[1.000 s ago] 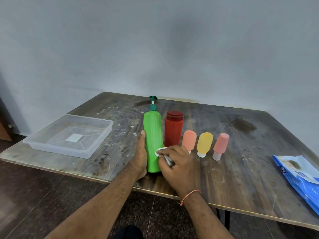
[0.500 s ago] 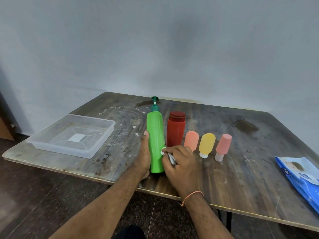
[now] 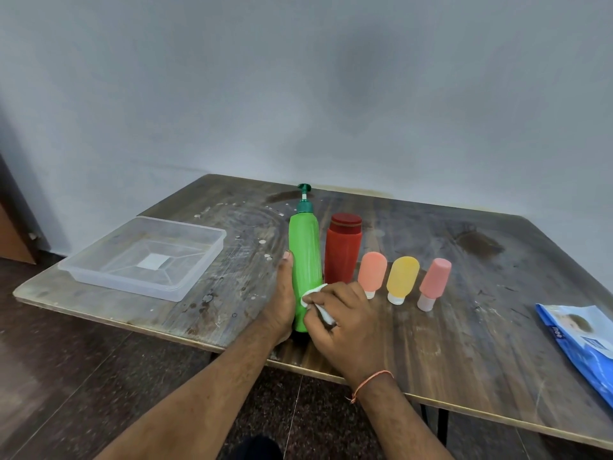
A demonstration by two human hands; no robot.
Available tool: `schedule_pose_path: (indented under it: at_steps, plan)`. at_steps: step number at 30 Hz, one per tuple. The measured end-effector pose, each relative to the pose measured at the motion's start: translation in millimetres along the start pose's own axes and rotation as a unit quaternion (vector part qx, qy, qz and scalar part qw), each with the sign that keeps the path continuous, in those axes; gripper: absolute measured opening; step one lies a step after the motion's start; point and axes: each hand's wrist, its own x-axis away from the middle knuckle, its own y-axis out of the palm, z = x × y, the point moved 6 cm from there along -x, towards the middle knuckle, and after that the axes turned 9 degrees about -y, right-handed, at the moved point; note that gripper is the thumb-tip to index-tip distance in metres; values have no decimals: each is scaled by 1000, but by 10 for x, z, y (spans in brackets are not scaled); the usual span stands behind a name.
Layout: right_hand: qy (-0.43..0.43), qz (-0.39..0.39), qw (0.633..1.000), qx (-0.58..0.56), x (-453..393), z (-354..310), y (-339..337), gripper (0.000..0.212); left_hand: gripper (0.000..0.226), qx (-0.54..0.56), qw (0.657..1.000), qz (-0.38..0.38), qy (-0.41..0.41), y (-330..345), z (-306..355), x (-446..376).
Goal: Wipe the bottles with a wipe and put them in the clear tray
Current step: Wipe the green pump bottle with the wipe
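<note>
My left hand (image 3: pixel 284 302) grips the lower half of the green bottle (image 3: pixel 304 257), thumb up its left side, fingers curled round behind out of sight; the bottle stands upright on the table (image 3: pixel 464 327), pump at 12 o'clock; my right hand (image 3: pixel 341 322) pinches the white wipe (image 3: pixel 313 295) in curled fingers and presses it against the bottle's lower right side; a fold of wipe shows between my fingers; orange thread on my right wrist. Red bottle (image 3: pixel 343 249) upright, just beside the green one at its 3 o'clock; whether they touch, cannot tell. Further toward 3 o'clock, a row of three small bottles, caps down: peach (image 3: pixel 372 273), yellow (image 3: pixel 402 278), pink (image 3: pixel 434 282); each apart from its neighbour; the pink one tilts, top toward 1 o'clock. Clear tray (image 3: pixel 195 283) at 9 o'clock from the green bottle, well apart, near the table's left edge; a white square shows at the middle of its floor; no bottle in it. Blue wipes pack (image 3: pixel 583 346) flat at the table's right edge, at 3 o'clock from my right hand, well apart, partly cut by the frame. Table wooden, stained and speckled white; grey wall (image 3: pixel 298 94) behind at 12 o'clock.
</note>
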Motion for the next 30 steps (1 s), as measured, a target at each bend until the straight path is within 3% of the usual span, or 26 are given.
schedule_pose_path:
  at_steps: [4, 10, 15, 30]
  plan:
    - [26, 4, 999, 23, 19, 63, 0, 12, 78, -23, 1000, 6, -1, -4, -14, -24]
    - [-16, 4, 1000, 14, 21, -19, 18, 11, 72, -22, 1000, -2, -10, 28, -5, 22]
    - [27, 8, 999, 33, 21, 68, -1, 16, 70, -32, 999, 10, -6, 62, 10, 48]
    - [-22, -17, 999, 34, 15, -26, 24, 16, 67, -38, 999, 1, 3, 74, 55, 107]
